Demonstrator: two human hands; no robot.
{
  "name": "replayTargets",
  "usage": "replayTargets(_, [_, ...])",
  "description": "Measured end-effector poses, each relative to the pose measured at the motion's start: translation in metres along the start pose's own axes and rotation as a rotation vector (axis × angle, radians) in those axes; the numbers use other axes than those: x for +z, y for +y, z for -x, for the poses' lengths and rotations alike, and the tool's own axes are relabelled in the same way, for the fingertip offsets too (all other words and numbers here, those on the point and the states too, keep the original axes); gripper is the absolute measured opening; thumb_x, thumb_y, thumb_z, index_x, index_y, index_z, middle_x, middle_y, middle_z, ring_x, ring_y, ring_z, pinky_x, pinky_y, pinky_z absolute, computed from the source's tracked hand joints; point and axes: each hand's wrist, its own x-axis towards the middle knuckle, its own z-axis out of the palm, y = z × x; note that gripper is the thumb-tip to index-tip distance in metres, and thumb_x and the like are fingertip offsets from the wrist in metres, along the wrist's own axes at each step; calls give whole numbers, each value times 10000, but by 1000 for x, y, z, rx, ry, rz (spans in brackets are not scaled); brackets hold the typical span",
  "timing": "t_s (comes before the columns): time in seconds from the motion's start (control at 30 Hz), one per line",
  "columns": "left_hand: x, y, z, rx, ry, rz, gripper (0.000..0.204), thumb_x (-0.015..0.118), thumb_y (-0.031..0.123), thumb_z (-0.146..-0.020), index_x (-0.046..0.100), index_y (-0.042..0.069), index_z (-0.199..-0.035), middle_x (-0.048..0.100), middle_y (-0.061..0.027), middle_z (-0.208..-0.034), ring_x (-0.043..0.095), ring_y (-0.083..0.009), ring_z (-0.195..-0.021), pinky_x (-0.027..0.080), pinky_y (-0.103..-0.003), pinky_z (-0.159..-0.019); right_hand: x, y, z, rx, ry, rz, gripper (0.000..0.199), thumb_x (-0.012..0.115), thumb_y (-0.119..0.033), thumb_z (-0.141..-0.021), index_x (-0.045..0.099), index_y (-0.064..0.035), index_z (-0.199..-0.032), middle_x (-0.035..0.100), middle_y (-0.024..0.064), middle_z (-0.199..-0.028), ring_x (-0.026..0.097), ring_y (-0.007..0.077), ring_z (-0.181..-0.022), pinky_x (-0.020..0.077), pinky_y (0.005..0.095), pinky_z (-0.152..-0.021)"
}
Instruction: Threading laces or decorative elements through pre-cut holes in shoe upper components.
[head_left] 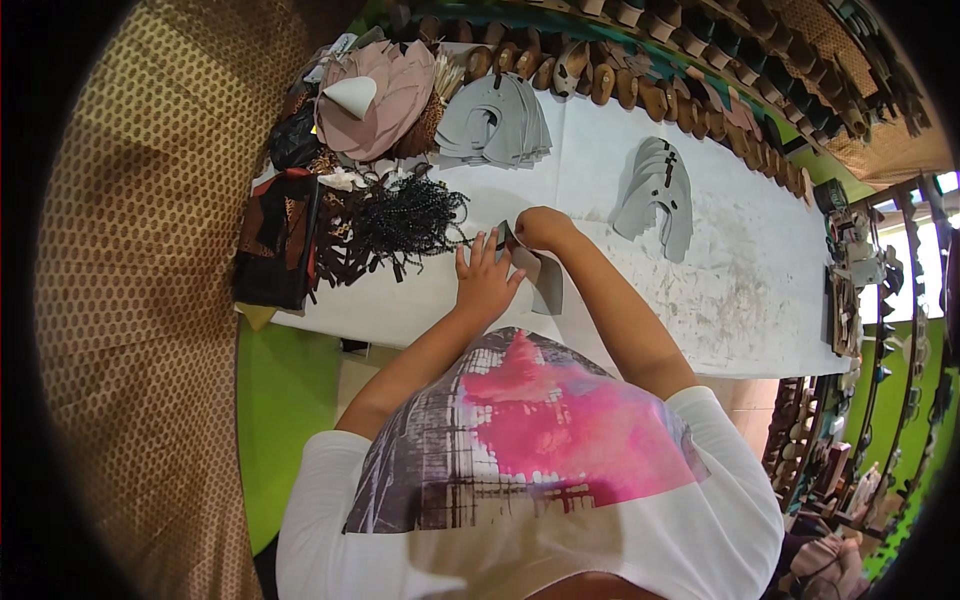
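Observation:
On the white table, a grey curved shoe upper piece lies close in front of me, with a dark patch near its far end. My left hand rests over its left side, fingers spread. My right hand is closed at the piece's far end, its fingertips bent inward; whatever it pinches is too small to make out. Left of my hands is a heap of black beaded straps. Similar grey U-shaped upper pieces lie in an overlapping stack beyond my hands and in another stack to the right.
Pinkish cut pieces form a pile at the far left, with a white cone on top. A black and brown box stands at the table's left edge. Wooden shoe lasts line the back. Shelves of shoes stand at right.

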Motion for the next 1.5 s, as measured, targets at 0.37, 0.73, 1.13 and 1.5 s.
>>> replayTargets(0.37, [-7,1,0,-11,-64,17,414,553,366,-815,605,41,-1066,292,-151,-1418,202,-304,-1332,59,-545,-1061,-3,-14,11,95,35,28,277,568,-271,-703,668,-128,-918,655,92,-955,612,279,-916,489,379,-770])
replayTargets(0.73, [2,0,-2,-16,10,-11,596,525,414,-825,435,44,-1283,296,-150,-1417,213,-298,-1331,47,-544,-1063,-8,-10,8,133,5,-39,315,558,-274,-703,664,-124,-959,649,91,-1005,605,271,-961,485,376,-792])
replayTargets(1.13, [2,-2,1,-29,43,22,569,492,455,-848,427,101,-1289,289,-129,-1419,218,-277,-1328,44,-547,-1061,-6,4,4,192,40,-87,318,543,-299,-739,654,-134,-987,639,88,-1047,599,265,-990,479,370,-816])
replayTargets(1.5, [2,-1,1,-6,78,16,576,485,431,-854,407,86,-1308,285,-149,-1417,223,-303,-1322,46,-565,-1050,-6,27,-4,100,87,-300,527,558,-513,-771,634,-31,-970,644,176,-916,616,309,-801,471,367,-702])
